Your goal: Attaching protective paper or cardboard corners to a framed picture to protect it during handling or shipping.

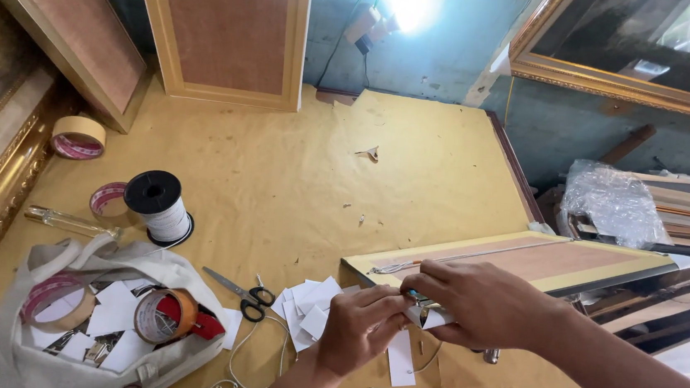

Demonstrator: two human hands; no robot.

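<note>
Small white paper tag (434,317) pinched between both hands at about 5 o'clock on the yellow-papered worktop (296,181), just at the near corner of a picture frame (522,264) lying back-up. Likely very light and limp, easily creased or torn, so best taken by the edges with fingertips rather than the flat of the hand. Right hand (489,302) closed in a fingertip grip on the tag, something small and bluish barely showing under the fingers, too hidden to identify. Left hand (363,324) curled shut beside it, touching the same tag from the left. More white paper slips (310,303) scattered just left of the hands, one longer strip (401,361) below them. Black-handled scissors (241,293) at 7 o'clock beside the slips, with a thin white cord (243,360) looping near. Further toward 8 o'clock, an open cloth bag (31,358) holding tape rolls (164,315) and white cards. At 9 to 10 o'clock, a black-capped spool of white ribbon (159,207), a clear-handled screwdriver (68,221) and two more tape rolls (78,137). At 12 o'clock, a gold frame (226,30) leaning back-out against the blue wall; at 2 o'clock, a crumpled clear plastic wrap (611,201) over stacked mouldings.
</note>
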